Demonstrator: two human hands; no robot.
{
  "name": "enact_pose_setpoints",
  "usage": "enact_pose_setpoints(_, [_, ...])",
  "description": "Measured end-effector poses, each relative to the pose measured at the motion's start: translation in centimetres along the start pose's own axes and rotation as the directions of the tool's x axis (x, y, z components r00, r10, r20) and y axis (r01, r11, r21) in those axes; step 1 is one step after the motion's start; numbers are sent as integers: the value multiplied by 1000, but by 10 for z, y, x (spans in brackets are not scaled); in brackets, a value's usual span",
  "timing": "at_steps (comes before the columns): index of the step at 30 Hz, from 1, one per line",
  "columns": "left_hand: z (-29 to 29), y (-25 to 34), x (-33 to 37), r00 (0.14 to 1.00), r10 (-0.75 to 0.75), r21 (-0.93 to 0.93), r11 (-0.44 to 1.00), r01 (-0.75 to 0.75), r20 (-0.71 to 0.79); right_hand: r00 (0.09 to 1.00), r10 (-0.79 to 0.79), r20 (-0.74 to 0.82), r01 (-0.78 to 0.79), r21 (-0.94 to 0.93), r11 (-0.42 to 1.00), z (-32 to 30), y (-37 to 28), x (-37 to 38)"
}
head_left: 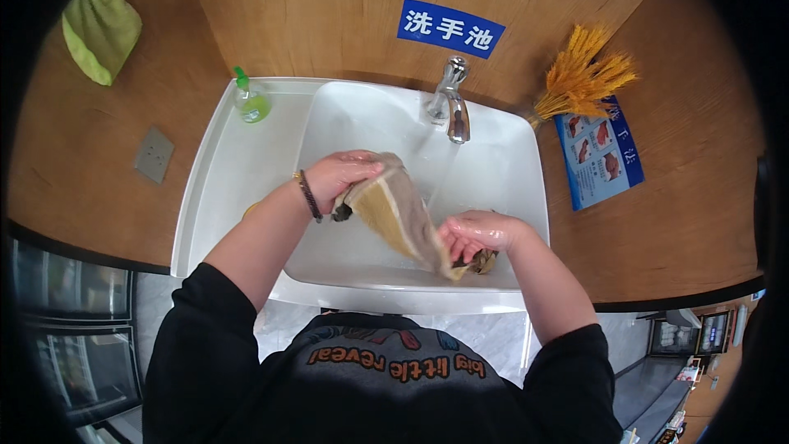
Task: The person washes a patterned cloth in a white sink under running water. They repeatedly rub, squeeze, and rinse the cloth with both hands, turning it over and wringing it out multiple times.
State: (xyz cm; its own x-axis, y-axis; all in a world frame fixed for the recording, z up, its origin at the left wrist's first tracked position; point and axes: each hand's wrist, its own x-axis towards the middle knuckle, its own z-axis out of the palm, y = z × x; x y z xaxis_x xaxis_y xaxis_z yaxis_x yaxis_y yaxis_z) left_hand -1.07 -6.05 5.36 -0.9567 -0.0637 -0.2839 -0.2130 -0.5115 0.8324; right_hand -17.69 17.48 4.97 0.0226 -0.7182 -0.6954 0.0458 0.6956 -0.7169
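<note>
A wet cloth (388, 212), beige with a yellow patch and a pale stripe, is stretched at a slant over the white sink basin (514, 161). My left hand (345, 177) grips its upper left end, the thumb lying over the fabric. At the lower right end, my right hand (481, 233) is closed on the cloth with curled, wet fingers. Darker bunched parts of it show below both hands. Behind the cloth, a chrome faucet (454, 107) runs a thin stream of water into the basin.
A pump bottle of green liquid (253, 104) stands on the counter's left side. Dried yellow stalks (583, 74) and a blue instruction poster (600, 156) are at the right wall. A yellow-green towel (100, 27) hangs at the left, above a wall socket (154, 155).
</note>
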Motion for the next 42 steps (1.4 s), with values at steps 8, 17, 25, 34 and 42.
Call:
enact_pose_setpoints(8, [15, 20, -15, 976, -106, 117, 990, 85, 189, 905, -415, -96, 365, -327, 871, 46, -44, 57])
enact_pose_setpoints(17, [-8, 44, -44, 958, 58, -28, 998, -53, 281, 867, -427, -257, 499, 447, 743, 24, -42, 18])
enact_pose_setpoints(25, [-34, -22, 9, 820, 117, 520, 820, 239, -561, 765, -433, -476, 6, -668, 744, 4, -25, 71])
enact_pose_setpoints(34, [-7, -73, 27, 833, 52, 834, 45, 549, -551, 805, -568, -169, -6, -961, 278, 39, 5, 128])
enact_pose_setpoints(42, [-33, -92, 41, 763, 69, 675, 521, 523, -643, 776, -451, -441, -138, -816, 562, 49, -6, 142])
